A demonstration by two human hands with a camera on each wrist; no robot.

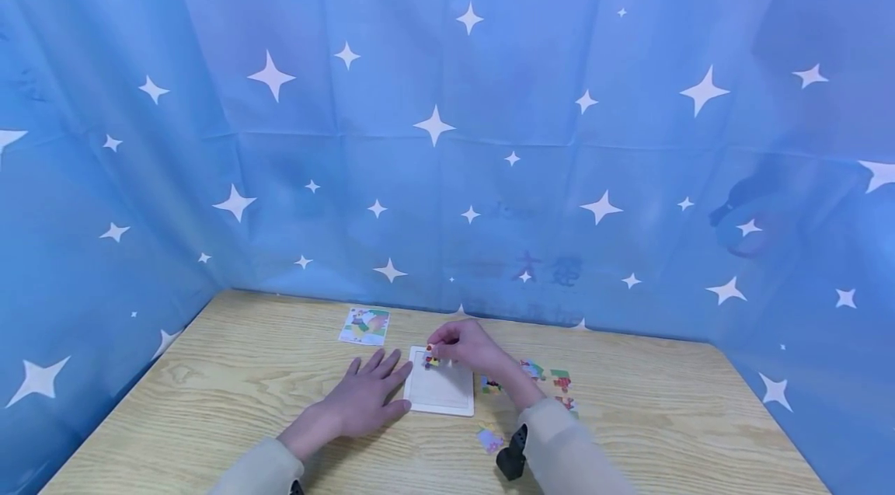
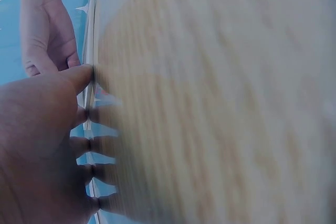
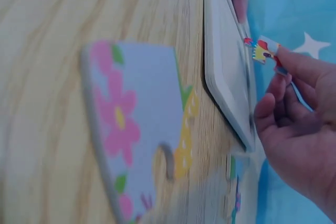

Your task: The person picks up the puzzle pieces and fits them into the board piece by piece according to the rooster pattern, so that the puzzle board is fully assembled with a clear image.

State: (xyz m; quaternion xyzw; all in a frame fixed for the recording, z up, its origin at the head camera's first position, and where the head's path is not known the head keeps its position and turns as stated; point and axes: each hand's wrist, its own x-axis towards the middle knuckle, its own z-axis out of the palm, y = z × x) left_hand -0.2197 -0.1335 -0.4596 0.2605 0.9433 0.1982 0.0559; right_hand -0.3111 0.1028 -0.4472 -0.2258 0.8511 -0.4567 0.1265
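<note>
My right hand pinches a small colourful puzzle piece between thumb and fingers. It holds the piece over the upper left part of a white puzzle tray, which has a raised rim. Flat on the wood to the left of the tray rests my left hand, fingers spread, with thumb and index fingertip right at the tray's left edge. In the left wrist view the left hand shows its fingertips down on the table. The tray's floor is bare white where it shows.
Several loose puzzle pieces lie right of the tray, partly behind the right forearm. One piece with pink flowers lies nearer the front. A square picture card is at the back left. A blue starry curtain hangs behind the table.
</note>
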